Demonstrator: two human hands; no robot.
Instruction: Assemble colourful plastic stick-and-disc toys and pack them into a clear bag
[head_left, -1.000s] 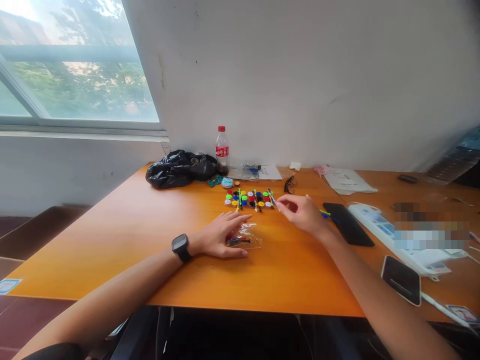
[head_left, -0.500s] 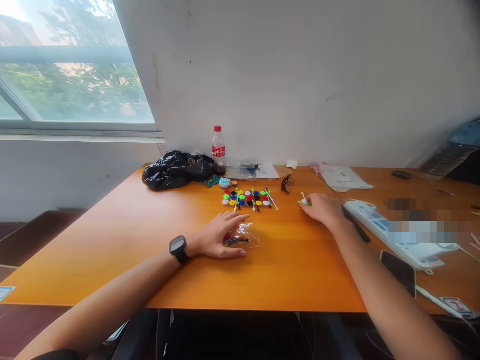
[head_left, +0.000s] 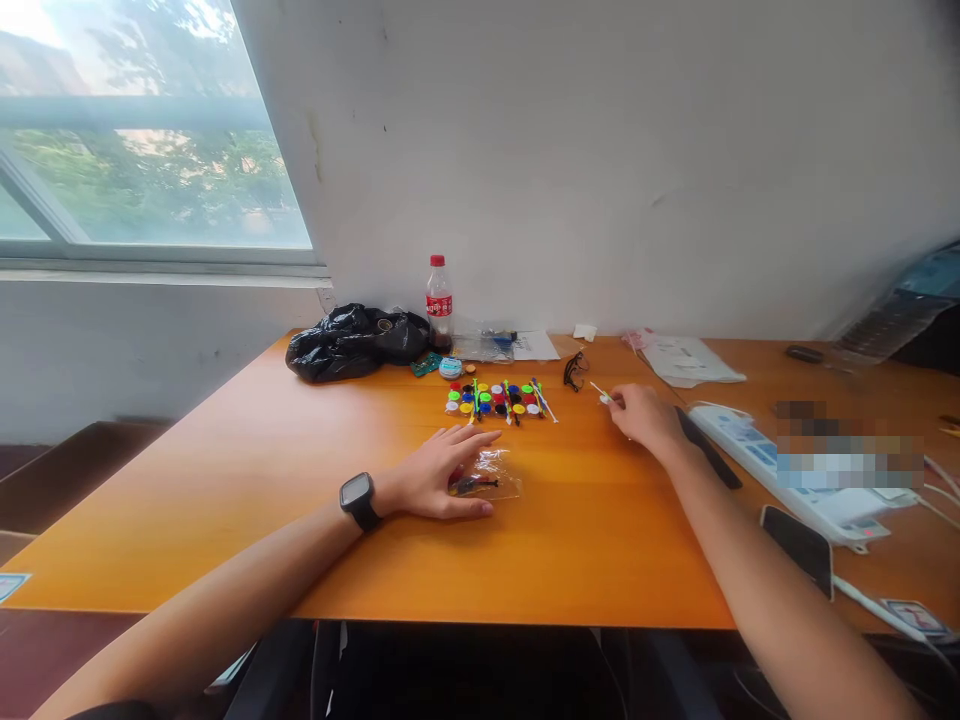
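My left hand [head_left: 435,472] lies with its fingers spread, over the left side of a clear plastic bag [head_left: 506,486]. Inside the bag are a few small dark and coloured pieces, partly hidden by the hand. My right hand [head_left: 643,415] is closed in a pinch on thin plastic sticks [head_left: 602,393], whitish and yellow-green, at the right of the table; their held ends are hidden. Between the hands and farther back, several coloured round discs [head_left: 486,397] lie in three groups, each with thin sticks [head_left: 541,396] beside or across it.
Behind the discs stand a cola bottle [head_left: 439,305] and a black plastic bag [head_left: 352,342]. Black-framed glasses [head_left: 574,371] lie left of my right hand. A white power strip [head_left: 780,470] and a phone [head_left: 798,548] are by my right forearm.
My right hand has shifted slightly, and the sticks in its fingertips now point more to the left. My left hand stays on the bag.
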